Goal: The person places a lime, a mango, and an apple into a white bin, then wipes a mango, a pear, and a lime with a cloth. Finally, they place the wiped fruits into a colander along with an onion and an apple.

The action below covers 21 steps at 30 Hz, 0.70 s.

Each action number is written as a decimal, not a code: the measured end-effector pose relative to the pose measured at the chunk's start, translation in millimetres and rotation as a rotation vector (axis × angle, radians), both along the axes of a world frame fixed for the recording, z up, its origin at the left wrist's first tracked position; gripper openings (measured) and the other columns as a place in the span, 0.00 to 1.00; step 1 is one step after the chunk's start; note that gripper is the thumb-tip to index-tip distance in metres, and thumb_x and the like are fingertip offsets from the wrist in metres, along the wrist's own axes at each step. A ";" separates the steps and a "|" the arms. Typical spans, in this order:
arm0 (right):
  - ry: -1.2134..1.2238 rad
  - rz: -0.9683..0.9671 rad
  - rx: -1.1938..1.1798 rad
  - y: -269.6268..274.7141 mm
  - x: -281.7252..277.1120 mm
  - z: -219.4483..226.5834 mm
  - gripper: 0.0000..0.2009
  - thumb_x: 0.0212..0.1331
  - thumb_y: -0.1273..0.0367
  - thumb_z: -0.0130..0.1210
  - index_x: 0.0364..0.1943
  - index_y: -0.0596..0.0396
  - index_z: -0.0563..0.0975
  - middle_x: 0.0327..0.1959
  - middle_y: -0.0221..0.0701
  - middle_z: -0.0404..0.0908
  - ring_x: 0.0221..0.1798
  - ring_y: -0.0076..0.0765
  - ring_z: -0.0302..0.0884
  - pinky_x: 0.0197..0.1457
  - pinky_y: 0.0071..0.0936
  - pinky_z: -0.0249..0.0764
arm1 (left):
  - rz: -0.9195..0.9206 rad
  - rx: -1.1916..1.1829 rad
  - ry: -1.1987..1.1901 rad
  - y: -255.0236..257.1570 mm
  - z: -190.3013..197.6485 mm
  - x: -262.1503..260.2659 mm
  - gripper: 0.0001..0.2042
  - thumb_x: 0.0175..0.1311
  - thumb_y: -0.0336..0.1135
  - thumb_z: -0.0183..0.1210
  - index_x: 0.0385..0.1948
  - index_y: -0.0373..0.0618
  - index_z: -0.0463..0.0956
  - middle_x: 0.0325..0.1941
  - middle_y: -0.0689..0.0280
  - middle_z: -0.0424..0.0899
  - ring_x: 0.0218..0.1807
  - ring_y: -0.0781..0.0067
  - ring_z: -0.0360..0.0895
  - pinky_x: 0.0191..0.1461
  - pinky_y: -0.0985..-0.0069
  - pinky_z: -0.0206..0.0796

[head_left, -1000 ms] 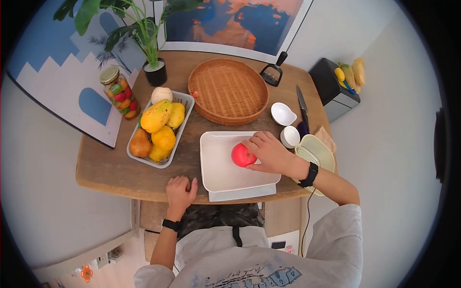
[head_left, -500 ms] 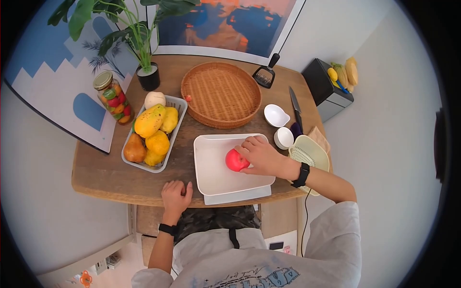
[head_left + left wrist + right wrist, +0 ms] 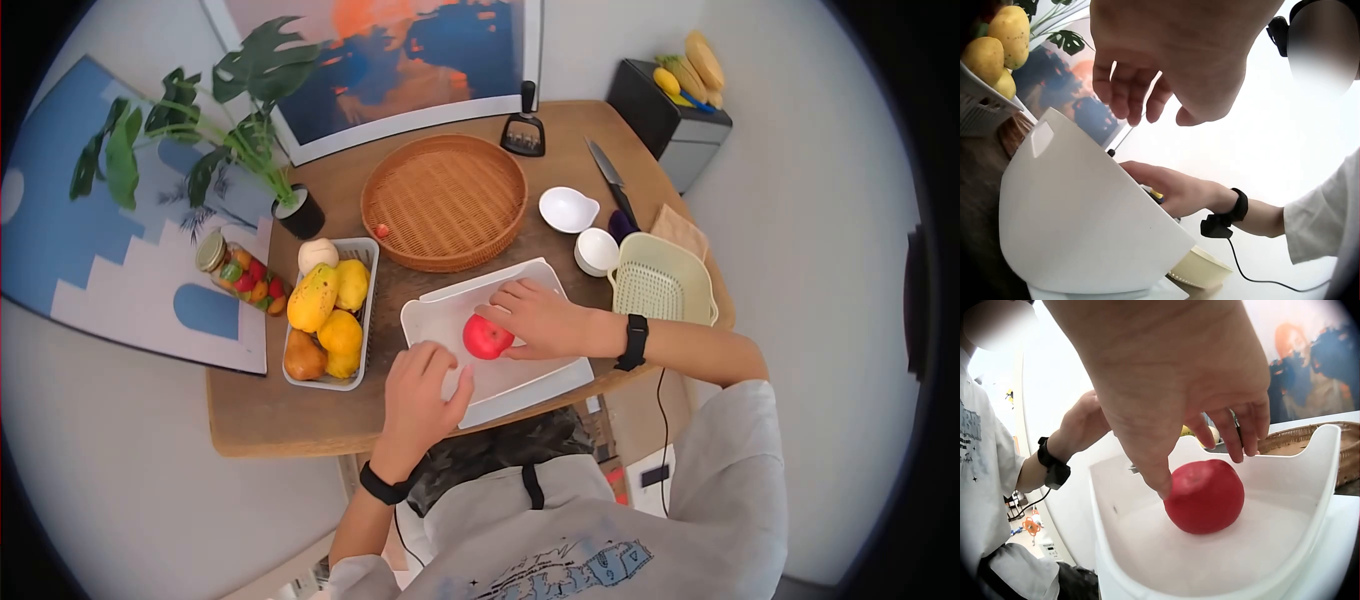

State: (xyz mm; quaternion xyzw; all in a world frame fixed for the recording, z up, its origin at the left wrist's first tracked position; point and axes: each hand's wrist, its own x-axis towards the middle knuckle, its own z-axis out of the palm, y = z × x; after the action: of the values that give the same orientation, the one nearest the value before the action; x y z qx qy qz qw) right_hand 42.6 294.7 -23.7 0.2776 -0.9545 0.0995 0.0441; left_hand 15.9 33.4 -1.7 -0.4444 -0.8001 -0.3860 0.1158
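1. Left hand [image 3: 422, 395]: raised above the near left side of the tub, fingers loosely bent, holding nothing.
2. Right hand [image 3: 545, 320]: reaching in from the right; thumb against one side of the red fruit [image 3: 484, 339], fingers bent over it. The fruit is inside the tub.
3. White tub [image 3: 510, 375]: deep-walled, resting on a pale slab [image 3: 530, 399] beside the tabletop's near edge.
4. Likely faults: the fruit looks smooth and round, so a grip loosened on one side could let it roll against the tub wall. A hard push toward the person could slide tub and slab over the near edge.
5. Tabletop [image 3: 270, 420]: brown wood. At left, a grey basket [image 3: 370, 275] of yellow and brown fruit; at right, a green colander [image 3: 660, 288], two white bowls [image 3: 569, 210], a folded cloth [image 3: 682, 229] and a knife [image 3: 607, 166], well apart from both hands.
6. Far part: a wicker tray [image 3: 445, 195], a potted plant [image 3: 298, 212] and a large picture [image 3: 410, 75] by the pale wall; beyond the right edge, a dark cabinet [image 3: 655, 120] bearing yellow produce.
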 end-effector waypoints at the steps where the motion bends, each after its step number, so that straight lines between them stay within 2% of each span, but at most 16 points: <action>1: 0.002 -0.009 -0.018 0.7 4.4 3.9 0.33 0.53 0.60 0.71 0.62 0.58 0.74 0.49 0.41 0.79 0.59 0.49 0.75 0.67 0.44 0.69 | -0.015 -0.076 0.003 6.7 -0.9 -2.4 0.10 0.60 0.31 0.68 0.37 0.40 0.77 0.40 0.56 0.79 0.41 0.51 0.77 0.45 0.61 0.69; 3: 0.011 -0.041 -0.048 7.1 13.8 5.9 0.32 0.54 0.60 0.70 0.62 0.58 0.74 0.49 0.40 0.79 0.58 0.49 0.75 0.66 0.45 0.69 | -0.048 -0.226 0.012 17.7 -12.7 -8.5 0.17 0.59 0.34 0.70 0.48 0.40 0.78 0.50 0.53 0.80 0.51 0.49 0.79 0.54 0.58 0.71; 6: 0.086 -0.122 -0.114 17.8 28.8 5.1 0.30 0.55 0.60 0.69 0.61 0.57 0.75 0.50 0.40 0.79 0.58 0.49 0.75 0.66 0.44 0.70 | -0.104 -0.396 0.064 25.0 -23.6 -15.3 0.29 0.58 0.36 0.71 0.62 0.38 0.73 0.63 0.49 0.77 0.63 0.45 0.75 0.64 0.55 0.68; 9: 0.117 -0.245 -0.186 21.4 45.2 5.4 0.28 0.60 0.60 0.67 0.63 0.57 0.76 0.54 0.41 0.79 0.62 0.48 0.74 0.67 0.44 0.69 | -0.157 -0.440 0.065 34.3 -28.7 -22.7 0.34 0.58 0.36 0.71 0.67 0.39 0.70 0.68 0.47 0.74 0.69 0.43 0.71 0.68 0.53 0.65; 16: 0.208 -0.417 -0.457 7.8 52.5 -23.9 0.24 0.61 0.63 0.66 0.59 0.60 0.78 0.53 0.42 0.80 0.60 0.50 0.75 0.66 0.44 0.70 | -0.233 -0.512 0.141 41.5 -35.7 -37.7 0.33 0.58 0.39 0.72 0.66 0.39 0.72 0.66 0.51 0.77 0.68 0.48 0.73 0.68 0.55 0.64; 21: 0.293 -0.488 -0.539 -1.8 54.1 -41.0 0.18 0.61 0.66 0.65 0.53 0.59 0.80 0.51 0.41 0.80 0.58 0.50 0.76 0.64 0.43 0.72 | -0.065 -0.571 0.113 35.2 -32.0 -30.8 0.34 0.58 0.45 0.73 0.65 0.38 0.74 0.61 0.53 0.79 0.64 0.49 0.75 0.65 0.57 0.64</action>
State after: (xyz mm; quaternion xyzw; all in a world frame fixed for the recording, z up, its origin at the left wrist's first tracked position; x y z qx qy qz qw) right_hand 96.7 292.9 -64.7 0.0325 -0.9157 0.2923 0.2737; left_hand -15.0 68.6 -33.7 -0.5051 -0.8540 -0.1236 0.0180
